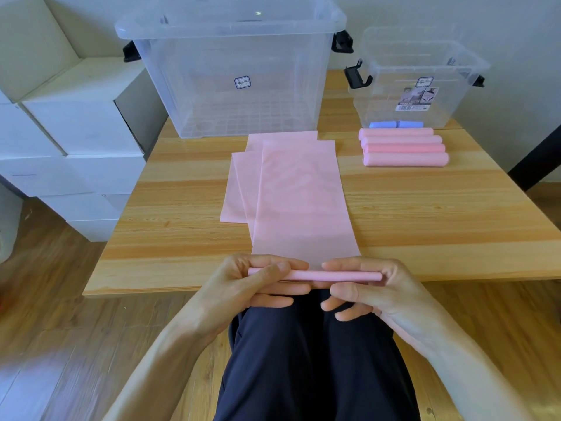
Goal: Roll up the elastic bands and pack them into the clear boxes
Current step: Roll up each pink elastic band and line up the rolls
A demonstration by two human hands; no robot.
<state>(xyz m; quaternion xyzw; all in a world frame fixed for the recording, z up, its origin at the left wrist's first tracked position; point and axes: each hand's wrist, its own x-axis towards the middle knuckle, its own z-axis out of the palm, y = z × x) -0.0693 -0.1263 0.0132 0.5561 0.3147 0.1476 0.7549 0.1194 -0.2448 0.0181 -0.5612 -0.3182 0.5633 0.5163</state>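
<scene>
The left hand (243, 281) covers the left stretch of the thin pink roll (331, 276), and the fingers of the right hand (373, 287) hide its right end. Flat pink bands (239, 189) lie partly buried under the top band (300, 202). The blue rolls (394, 124) sit half hidden behind the pink rolls (403, 147). The label (417, 100) on the small clear box (419, 77) is too small to read. The top of the large clear box (230, 71) is cut off by the frame's edge.

Wooden table (425, 208); plank floor (60, 344); white wall (516, 25)
</scene>
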